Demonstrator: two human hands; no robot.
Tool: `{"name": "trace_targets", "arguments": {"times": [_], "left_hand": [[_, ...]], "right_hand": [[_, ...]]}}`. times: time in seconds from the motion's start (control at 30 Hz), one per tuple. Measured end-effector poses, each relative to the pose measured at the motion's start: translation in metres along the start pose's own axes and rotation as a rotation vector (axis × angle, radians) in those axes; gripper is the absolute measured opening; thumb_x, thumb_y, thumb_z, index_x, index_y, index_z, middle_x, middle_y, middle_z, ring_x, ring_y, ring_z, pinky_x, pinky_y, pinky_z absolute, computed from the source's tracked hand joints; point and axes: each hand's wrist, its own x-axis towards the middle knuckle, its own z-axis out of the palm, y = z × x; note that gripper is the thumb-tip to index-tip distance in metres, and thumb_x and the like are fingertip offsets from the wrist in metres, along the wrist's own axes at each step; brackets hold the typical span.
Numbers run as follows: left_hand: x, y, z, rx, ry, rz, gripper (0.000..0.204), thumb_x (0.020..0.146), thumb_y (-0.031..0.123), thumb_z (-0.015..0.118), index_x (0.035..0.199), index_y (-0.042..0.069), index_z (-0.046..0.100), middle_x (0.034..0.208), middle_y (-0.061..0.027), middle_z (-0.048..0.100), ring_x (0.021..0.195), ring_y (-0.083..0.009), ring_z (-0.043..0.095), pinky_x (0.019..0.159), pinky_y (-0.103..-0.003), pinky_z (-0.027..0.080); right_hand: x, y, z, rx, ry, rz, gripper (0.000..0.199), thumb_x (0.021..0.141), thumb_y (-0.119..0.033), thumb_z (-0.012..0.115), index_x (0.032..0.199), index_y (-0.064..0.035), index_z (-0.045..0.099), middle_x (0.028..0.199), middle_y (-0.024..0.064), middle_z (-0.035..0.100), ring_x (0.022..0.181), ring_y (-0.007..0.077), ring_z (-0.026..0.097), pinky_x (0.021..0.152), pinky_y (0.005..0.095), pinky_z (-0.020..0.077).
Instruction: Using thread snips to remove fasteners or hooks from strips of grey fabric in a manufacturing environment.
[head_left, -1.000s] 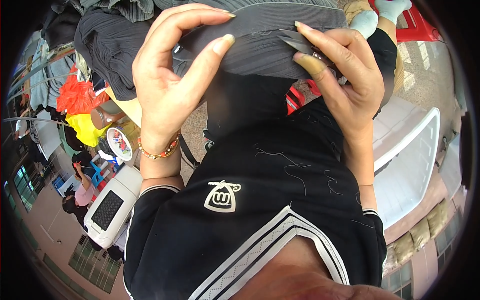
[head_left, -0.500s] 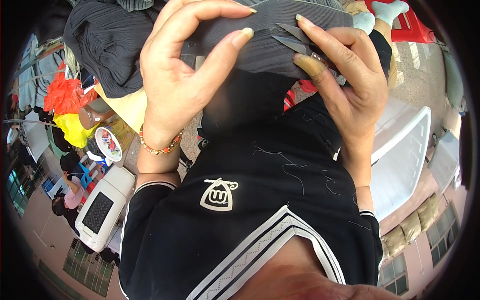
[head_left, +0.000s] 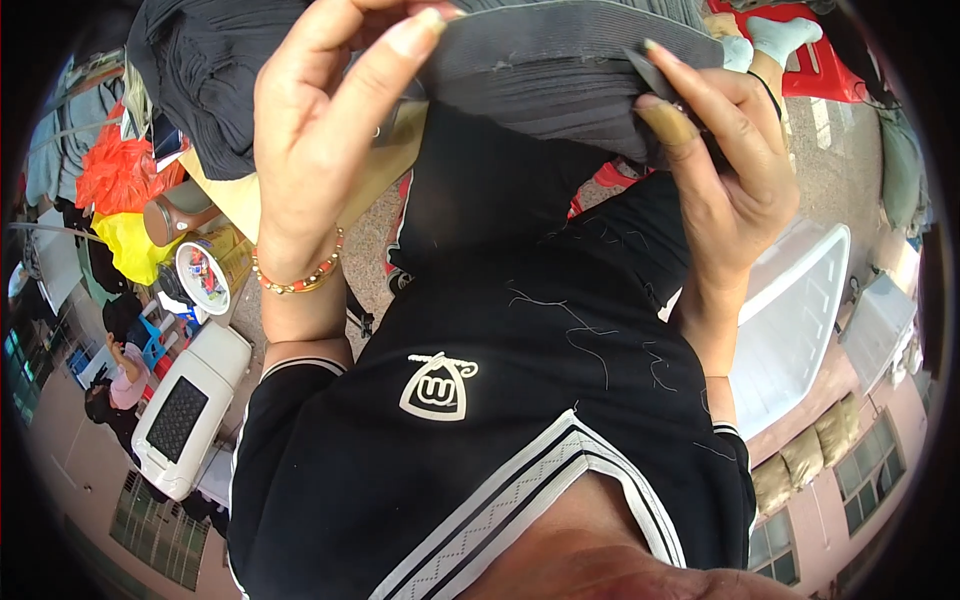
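A dark grey ribbed knit garment stretches between my hands at the top of the view, with a smooth band along its upper edge. My left hand pinches the left end of that band between thumb and fingers; a beaded bracelet circles the wrist. My right hand holds small thread snips, whose blades lie close together over the right part of the garment. Most of the snips' body is hidden in the fingers. The right thumb tip has a tan covering. A few loose thread ends show on the cloth.
More dark knit cloth is heaped at left. Below it stand a white tub of small colourful bits, a yellow bag and a red bag. A white plastic bin is at right. Another person's feet rest near a red stool.
My left hand has moved left and closed on the band, pulling the cloth taut. My right hand has shifted slightly right and down, and the snips' blades have come together.
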Motion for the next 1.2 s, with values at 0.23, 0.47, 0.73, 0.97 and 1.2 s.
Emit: {"name": "trace_targets", "arguments": {"times": [0.23, 0.47, 0.73, 0.97, 1.2], "left_hand": [[-0.006, -0.007, -0.012, -0.040, -0.055, -0.109, 0.025, 0.100, 0.010, 0.058, 0.119, -0.003, 0.067, 0.112, -0.0081, 0.069, 0.107, -0.0127, 0.063, 0.099, -0.026, 0.044], [0.017, -0.046, 0.001, -0.415, -0.195, 0.192, 0.018, 0.096, 0.005, 0.063, 0.113, -0.003, 0.065, 0.105, -0.0059, 0.067, 0.097, -0.0101, 0.060, 0.087, -0.024, 0.047], [0.032, -0.046, 0.022, -1.017, -0.351, 0.459, 0.009, 0.097, 0.004, 0.061, 0.104, -0.002, 0.063, 0.093, -0.0029, 0.066, 0.081, -0.0065, 0.057, 0.073, -0.020, 0.045], [0.038, -0.049, 0.026, -1.138, -0.461, 0.476, 0.010, 0.097, 0.002, 0.059, 0.105, -0.004, 0.062, 0.095, -0.0086, 0.069, 0.085, -0.0104, 0.065, 0.077, -0.022, 0.051], [0.035, -0.057, 0.023, -1.192, -0.484, 0.434, 0.009, 0.096, 0.004, 0.061, 0.103, -0.002, 0.062, 0.093, -0.0070, 0.069, 0.083, -0.0100, 0.064, 0.076, -0.021, 0.050]], "right_hand": [[0.004, -0.009, -0.001, -0.004, -0.046, -0.061, 0.047, 0.073, -0.005, 0.083, 0.118, -0.0002, 0.074, 0.092, 0.0061, 0.064, 0.086, 0.0157, 0.056, 0.073, 0.0258, 0.0431], [0.011, -0.024, 0.001, -0.150, -0.136, -0.129, 0.049, 0.069, -0.008, 0.085, 0.117, -0.0027, 0.075, 0.090, 0.0062, 0.061, 0.083, 0.0158, 0.055, 0.069, 0.0255, 0.0424], [0.016, -0.031, 0.001, -0.131, -0.163, -0.092, 0.048, 0.070, -0.009, 0.084, 0.117, -0.0062, 0.076, 0.090, 0.0056, 0.060, 0.082, 0.0143, 0.054, 0.068, 0.0258, 0.0427], [0.016, -0.030, 0.000, -0.104, -0.175, -0.076, 0.048, 0.069, -0.013, 0.085, 0.116, -0.0063, 0.076, 0.089, 0.0034, 0.060, 0.082, 0.0143, 0.053, 0.070, 0.0269, 0.0425], [0.017, -0.033, 0.000, -0.107, -0.184, -0.042, 0.047, 0.069, -0.015, 0.084, 0.115, -0.0073, 0.077, 0.088, 0.0024, 0.061, 0.083, 0.0149, 0.051, 0.073, 0.0268, 0.0411]]}}
